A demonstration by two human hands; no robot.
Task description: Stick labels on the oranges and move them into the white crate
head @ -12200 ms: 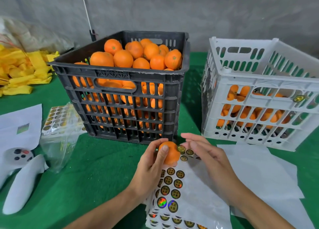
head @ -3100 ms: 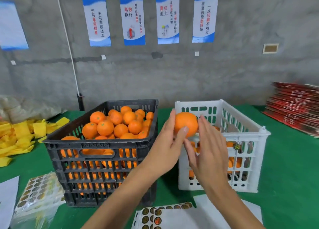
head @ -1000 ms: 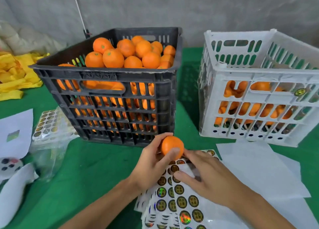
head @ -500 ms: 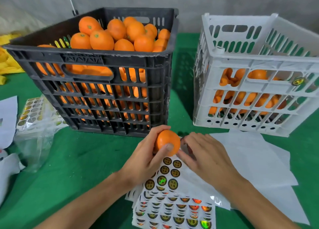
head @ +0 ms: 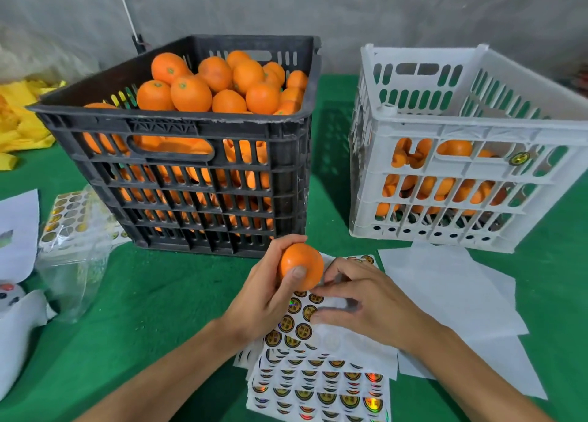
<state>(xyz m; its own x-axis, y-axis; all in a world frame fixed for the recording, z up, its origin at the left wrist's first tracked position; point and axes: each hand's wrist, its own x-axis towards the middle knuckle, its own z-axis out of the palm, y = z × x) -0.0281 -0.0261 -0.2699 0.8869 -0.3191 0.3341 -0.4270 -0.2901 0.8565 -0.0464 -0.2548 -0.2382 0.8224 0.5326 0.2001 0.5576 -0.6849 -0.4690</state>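
Note:
My left hand [head: 264, 297] grips an orange [head: 304, 264] just above the stack of round gold-and-black label sheets [head: 318, 380] at the table's front. My right hand [head: 366, 303] lies on the top sheet beside the orange, its fingertips bent down at the labels near the fruit; whether they pinch a label is hidden. The black crate [head: 197, 173] behind is heaped with oranges. To its right the white crate [head: 458, 179] holds several oranges low inside, and one label is stuck on its front wall.
White backing papers [head: 445, 294] lie right of the label sheets. At the left are a plastic bag of label sheets [head: 73, 227], a white paper [head: 17, 230] and a white controller [head: 12, 323]. Yellow material [head: 22, 116] is piled at the far left on the green cloth.
Since 3 seconds ago an orange held at the white crate is gone from my hands; my left hand now holds an orange low over the label sheets, and my right hand works at the sheet.

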